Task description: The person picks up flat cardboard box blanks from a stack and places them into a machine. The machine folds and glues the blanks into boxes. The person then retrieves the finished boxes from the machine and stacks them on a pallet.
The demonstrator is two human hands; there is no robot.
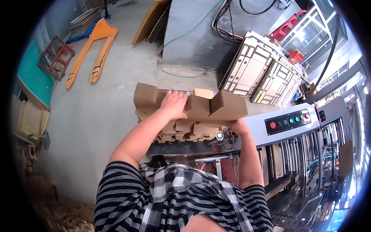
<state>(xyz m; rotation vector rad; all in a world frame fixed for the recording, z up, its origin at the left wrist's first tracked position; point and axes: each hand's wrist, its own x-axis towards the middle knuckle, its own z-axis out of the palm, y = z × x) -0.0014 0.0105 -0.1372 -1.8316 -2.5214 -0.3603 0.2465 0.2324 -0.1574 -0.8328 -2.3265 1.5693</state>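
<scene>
In front of me is a thick stack of brown die-cut cardboard blanks [199, 107], its outline notched with raised blocks at both ends. My left hand [174, 104] lies over the stack's upper edge, fingers curled into the notch left of the middle. At the lower right corner, my right hand [236, 125] grips the same stack from the side; its fingers are partly hidden beneath. Underneath, more loose cardboard pieces [185, 133] with uneven edges lie over a dark machine table [174, 149]. A small pale flap of cardboard [203, 93] sticks up behind the stack.
To the right stands a machine with a grey control panel [289, 123] of coloured buttons, and metal rods beyond. Patterned die boards [247, 63] lean at the back right against a grey block [193, 42]. An orange pallet jack [94, 50] sits on the floor at the far left.
</scene>
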